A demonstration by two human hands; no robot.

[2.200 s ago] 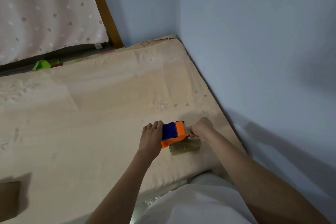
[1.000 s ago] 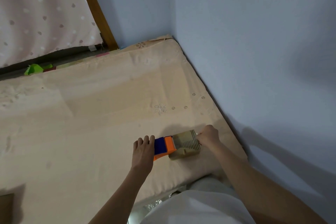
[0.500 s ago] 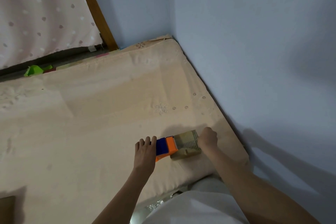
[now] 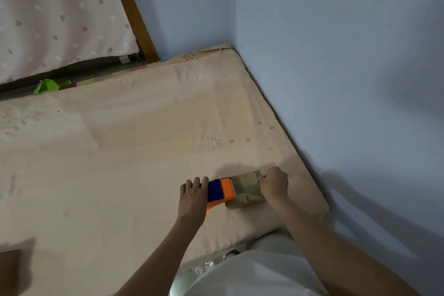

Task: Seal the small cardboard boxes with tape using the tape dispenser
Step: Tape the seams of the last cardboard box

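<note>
A small cardboard box [image 4: 247, 188] lies on the beige mattress [image 4: 144, 151] near its front right corner. An orange and blue tape dispenser [image 4: 219, 191] sits at the box's left end, partly over its top. My left hand [image 4: 193, 198] grips the dispenser from the left, fingers over its blue part. My right hand [image 4: 275, 184] is curled at the box's right end and holds it there; what its fingertips pinch is hidden.
A blue wall [image 4: 336, 79] runs close along the mattress's right edge. Another cardboard box [image 4: 9, 271] lies at the lower left edge of view. A green object [image 4: 46, 86] sits behind the mattress under a dotted curtain [image 4: 48, 14]. My white-clothed lap [image 4: 252, 276] is below.
The dispenser has travelled from over the box's top to its left end with my left hand. My right hand stayed at the box's right end.
</note>
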